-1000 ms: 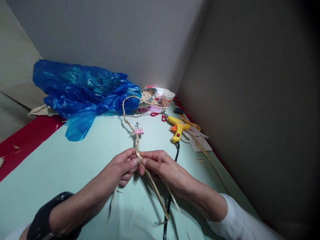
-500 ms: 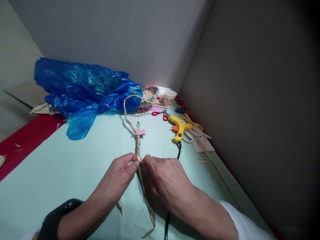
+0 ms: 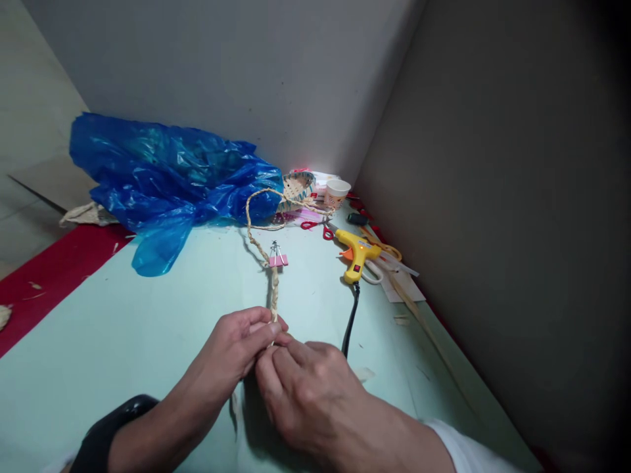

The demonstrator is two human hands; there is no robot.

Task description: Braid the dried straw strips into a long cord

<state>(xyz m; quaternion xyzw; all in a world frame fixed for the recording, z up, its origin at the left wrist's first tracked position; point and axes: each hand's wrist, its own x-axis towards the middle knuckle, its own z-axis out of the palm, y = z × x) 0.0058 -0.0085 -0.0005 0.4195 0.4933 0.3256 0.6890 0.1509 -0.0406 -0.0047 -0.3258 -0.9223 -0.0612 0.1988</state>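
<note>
A pale braided cord [image 3: 275, 289] of dried plant strips runs toward me from a pink binder clip [image 3: 279, 261]. Beyond the clip, a thinner twisted length of it curls to the back. My left hand [image 3: 241, 338] pinches the near end of the braid between thumb and fingers. Just below and touching it, my right hand [image 3: 308, 387] is closed, its fingers curled around the strips at the braid's end. What lies inside the right hand is mostly hidden. A loose strip [image 3: 233, 410] hangs below my left hand.
A blue plastic bag [image 3: 172, 171] lies at the back left beside a woven basket [image 3: 299, 187] and a paper cup [image 3: 338, 192]. Toward the right are red-handled scissors [image 3: 327, 230], a yellow glue gun [image 3: 355, 253] with a black cord [image 3: 351, 322], and a dark thread spool [image 3: 357, 219].
My right hand has moved down and left, to below my left hand's fingertips. The long strip that hung between my hands is now hidden behind the right hand.
</note>
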